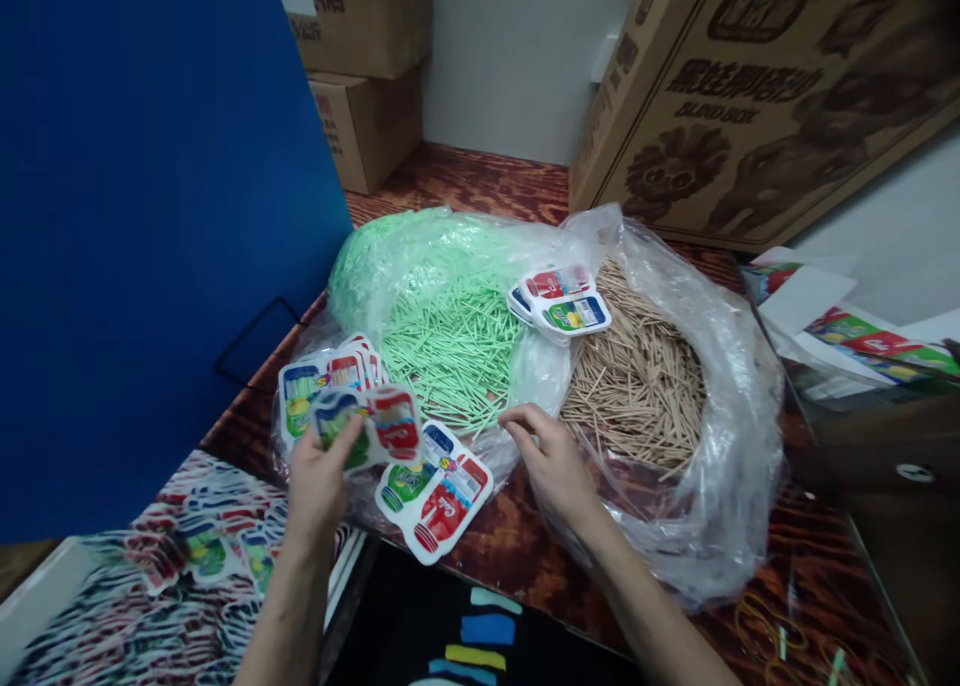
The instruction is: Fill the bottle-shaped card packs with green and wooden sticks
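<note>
A: Head view. Where do the grips stand?

B: Left hand [324, 466] has a packet [391, 424] pinched by its left end, thumb on top. Packet is blurred; long axis runs roughly left to right, free end toward the right hand [553, 458].

A: Right grip?

B: Narrow, fingers bent and bunched. Cannot tell whether the tips pinch a stick.

A: Nearest thing to it?

B: Green sticks [450, 351], heaped in a clear bag [420, 228]. Near edge of the heap just beside the right fingertips; bulk lies beyond and to the left. Right hand is the nearer one. No common axis, sticks point every way. Brown sticks [637, 391] in a second bag [739, 446], on the other side of that hand.

A: Other packets?

B: One loose packet [436, 491] between the hands, aslant near the front edge of the surface [510, 541]. Fanned packets [365, 354] behind the left hand; a small pile [564, 304] resting across where the bags meet.

A: Writing?

B: "Cola" in white on the loose packet's red half; green half lettered too, not surely legible. Carton [750, 106] at the back right: "BLIND BOX", under larger Chinese characters.
</note>
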The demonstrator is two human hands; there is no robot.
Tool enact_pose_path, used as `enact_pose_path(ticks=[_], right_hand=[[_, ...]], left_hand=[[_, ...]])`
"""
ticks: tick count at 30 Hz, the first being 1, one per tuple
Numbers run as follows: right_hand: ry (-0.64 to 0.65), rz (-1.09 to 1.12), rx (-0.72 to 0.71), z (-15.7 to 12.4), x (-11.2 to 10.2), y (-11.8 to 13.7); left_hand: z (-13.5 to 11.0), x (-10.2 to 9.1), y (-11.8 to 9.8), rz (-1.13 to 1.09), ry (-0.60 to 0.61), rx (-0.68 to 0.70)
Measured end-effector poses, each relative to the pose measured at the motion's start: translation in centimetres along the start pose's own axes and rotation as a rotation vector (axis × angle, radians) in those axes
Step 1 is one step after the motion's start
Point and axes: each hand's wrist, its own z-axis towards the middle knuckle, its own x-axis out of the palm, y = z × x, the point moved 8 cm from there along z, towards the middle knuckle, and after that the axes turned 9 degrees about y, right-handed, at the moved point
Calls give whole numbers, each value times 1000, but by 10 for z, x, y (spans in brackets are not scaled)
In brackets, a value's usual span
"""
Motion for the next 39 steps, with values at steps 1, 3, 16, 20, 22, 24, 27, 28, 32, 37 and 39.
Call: enact_pose_path(ticks=[1, 3, 16, 20, 22, 24, 27, 28, 32, 37, 39], right_hand=[[24, -115, -29, 7, 4, -4], [75, -381, -85, 20, 14, -10], [294, -1064, -114, 54, 43, -22], [196, -937, -27, 61, 36, -22], [154, -921, -7, 66, 40, -18], [138, -942, -16, 68, 49, -13], [162, -1009, -72, 68, 67, -3], [174, -1035, -88, 67, 73, -1], [204, -1122, -127, 68, 84, 3], [235, -1084, -85, 79, 71, -4], [219, -1007, 2, 86, 56, -12]], left_hand=[[10, -16, -10, 74, -86, 67], [28, -35, -29, 355, -192, 184], [42, -42, -42, 1028, -408, 411], [38, -43, -42, 1016, -428, 445], [34, -40, -43, 1015, -425, 467], [28, -38, -45, 1014, -430, 496], [17, -36, -47, 1009, -448, 553], [14, -36, -48, 1004, -448, 567], [7, -34, -50, 981, -424, 580], [-4, -22, -59, 953, -366, 585], [-10, -13, -63, 940, -335, 606]])
